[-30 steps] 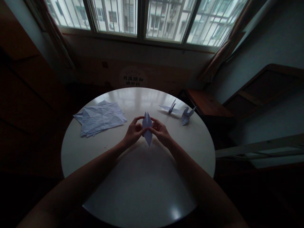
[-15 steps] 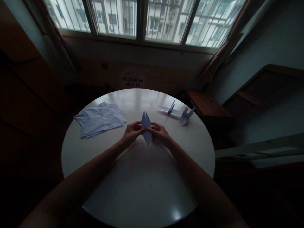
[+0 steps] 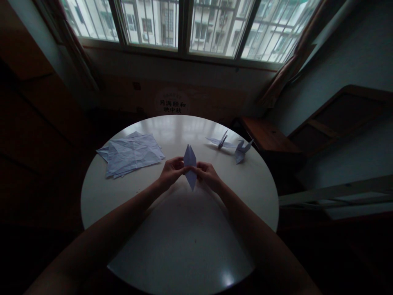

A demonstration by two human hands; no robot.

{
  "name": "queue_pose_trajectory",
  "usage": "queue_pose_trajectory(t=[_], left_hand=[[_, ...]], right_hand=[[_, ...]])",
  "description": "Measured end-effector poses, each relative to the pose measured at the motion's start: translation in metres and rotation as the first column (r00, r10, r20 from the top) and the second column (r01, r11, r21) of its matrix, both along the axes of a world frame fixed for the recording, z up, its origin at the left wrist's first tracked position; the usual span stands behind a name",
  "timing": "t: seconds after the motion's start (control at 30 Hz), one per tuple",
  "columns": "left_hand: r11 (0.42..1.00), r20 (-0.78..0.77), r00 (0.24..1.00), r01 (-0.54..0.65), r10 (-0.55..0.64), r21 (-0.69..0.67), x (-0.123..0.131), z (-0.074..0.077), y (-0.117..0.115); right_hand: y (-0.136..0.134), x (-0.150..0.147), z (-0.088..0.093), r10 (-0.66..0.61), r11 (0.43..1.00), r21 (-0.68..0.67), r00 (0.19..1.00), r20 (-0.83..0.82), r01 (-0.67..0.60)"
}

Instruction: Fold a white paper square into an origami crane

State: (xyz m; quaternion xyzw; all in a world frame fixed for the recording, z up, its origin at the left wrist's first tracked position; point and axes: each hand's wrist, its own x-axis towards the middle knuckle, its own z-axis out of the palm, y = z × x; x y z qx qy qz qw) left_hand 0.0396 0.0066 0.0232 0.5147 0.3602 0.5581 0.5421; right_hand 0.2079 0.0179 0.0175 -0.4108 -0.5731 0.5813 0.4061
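A white folded paper (image 3: 190,157), shaped like a narrow diamond with a split upper tip, stands upright above the middle of the round white table (image 3: 172,246). My left hand (image 3: 172,170) grips its left edge, thumb on the near face and fingers behind. On the right edge, my right hand (image 3: 208,173) pinches it the same way. Creased white sheets (image 3: 132,155) lie in a loose pile to the left. Two folded paper birds, one farther back (image 3: 222,141) and one nearer the edge (image 3: 242,151), rest on the right.
Beyond the table's right rear edge is a brown wooden stool or bench (image 3: 267,135). A barred window (image 3: 181,28) with curtains spans the far wall. A wooden-framed piece (image 3: 340,116) leans at the right wall.
The view has shifted very slightly. Both hands keep their hold on the folded paper, whose two upper tips now look closer together.
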Motion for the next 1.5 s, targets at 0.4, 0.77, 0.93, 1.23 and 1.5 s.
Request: queue_pose_trajectory(t=[0.4,0.77,0.93,1.23,1.5], left_hand=[[0.998,0.073,0.996,0.053,-0.051,-0.036,0.007,-0.003,-0.004],[0.926,-0.237,0.922,-0.229,0.305,0.300,0.003,-0.005,-0.004],[0.907,-0.321,0.916,-0.093,0.239,0.410,0.003,-0.003,-0.007],[0.995,-0.117,0.991,-0.052,0.062,0.087,0.002,-0.006,-0.002],[0.999,-0.009,0.999,0.036,-0.036,-0.031,0.004,-0.004,-0.003]], right_hand=[[-0.003,-0.003,0.006,0.009,1.000,-0.027,0.994,-0.107,-0.012],[0.002,-0.005,-0.005,-0.082,0.990,0.115,0.996,-0.045,0.087],[0.001,-0.004,0.000,-0.076,0.965,0.252,0.997,-0.001,0.073],[-0.002,-0.005,0.002,-0.075,0.883,0.469,0.983,0.166,-0.012],[-0.001,-0.002,0.005,-0.139,0.834,0.551,0.971,0.193,0.010]])
